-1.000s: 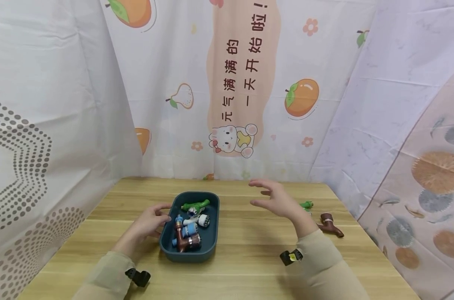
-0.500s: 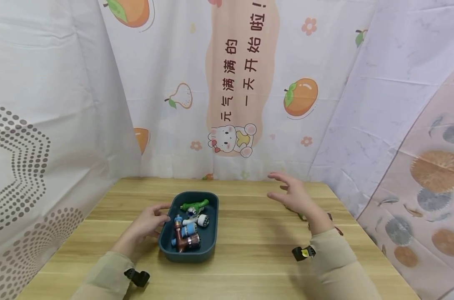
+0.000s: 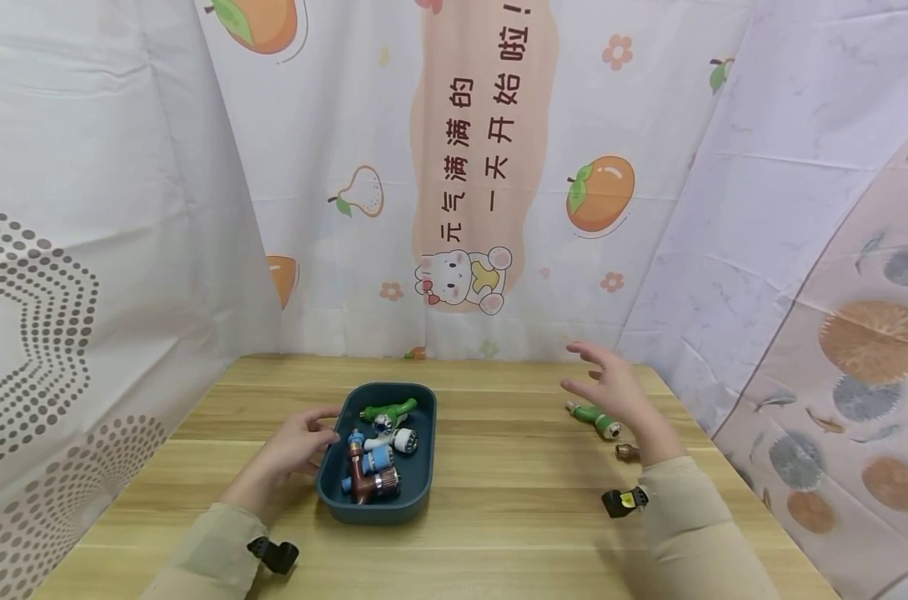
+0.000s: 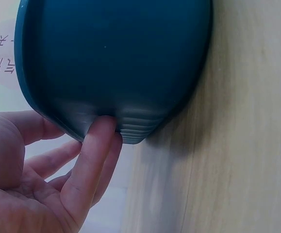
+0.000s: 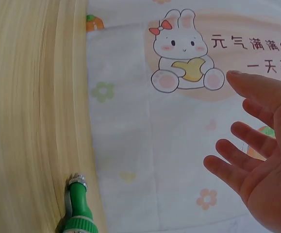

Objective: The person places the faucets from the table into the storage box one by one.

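My left hand (image 3: pixel 302 442) holds the left rim of a dark teal plastic bin (image 3: pixel 374 514). In the left wrist view, fingers (image 4: pixel 94 160) lie against the bin's outer wall while other digits reach over its rim. Inside lie several small plastic taps: a green tap (image 3: pixel 389 412), a white tap (image 3: pixel 403 441), a blue tap (image 3: pixel 379 460) and a brown tap (image 3: pixel 363 479). My right hand (image 3: pixel 607 387) hovers above the table's right side, fingers spread and holding nothing. Just below it lies another green tap (image 3: pixel 594 419), with its thin end also visible in the right wrist view.
A second brown tap (image 3: pixel 627 452) lies on the wooden table (image 3: pixel 506 500), mostly hidden behind my right forearm. Printed curtains (image 3: pixel 333 325) hang along the table's back edge and both sides.
My right hand has moved rightward, away from the bin and over the taps on the right. The green tap there now shows, while the brown one is mostly covered. My left hand stays put.
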The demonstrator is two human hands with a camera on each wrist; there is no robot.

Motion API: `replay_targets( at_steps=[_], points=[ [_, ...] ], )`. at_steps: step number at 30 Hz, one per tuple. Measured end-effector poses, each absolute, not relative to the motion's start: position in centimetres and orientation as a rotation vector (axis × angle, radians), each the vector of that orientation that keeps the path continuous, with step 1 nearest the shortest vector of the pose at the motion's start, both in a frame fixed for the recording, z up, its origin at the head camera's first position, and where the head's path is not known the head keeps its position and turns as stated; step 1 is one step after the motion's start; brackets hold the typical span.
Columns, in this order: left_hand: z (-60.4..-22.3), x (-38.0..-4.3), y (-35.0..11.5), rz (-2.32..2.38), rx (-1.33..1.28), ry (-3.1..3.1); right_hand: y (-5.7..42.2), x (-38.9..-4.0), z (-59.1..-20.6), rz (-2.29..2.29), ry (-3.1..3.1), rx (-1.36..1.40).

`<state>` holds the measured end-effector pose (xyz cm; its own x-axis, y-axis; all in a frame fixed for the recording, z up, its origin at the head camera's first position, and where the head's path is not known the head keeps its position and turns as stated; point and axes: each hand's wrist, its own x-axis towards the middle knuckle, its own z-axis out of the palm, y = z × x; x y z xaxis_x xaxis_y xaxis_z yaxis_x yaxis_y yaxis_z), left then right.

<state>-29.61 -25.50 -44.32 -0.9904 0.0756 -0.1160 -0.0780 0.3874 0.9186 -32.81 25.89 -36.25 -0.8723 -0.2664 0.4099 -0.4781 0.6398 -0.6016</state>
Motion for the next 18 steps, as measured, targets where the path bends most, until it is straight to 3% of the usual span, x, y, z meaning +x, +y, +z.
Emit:
replay_targets(
  at_steps=[18],
  points=[
    [-44.3,-29.6,-25.5,1.665,-0.004,2.501,29.1,-33.2,-37.2,1.026,-2.671,0.395]
  ],
)
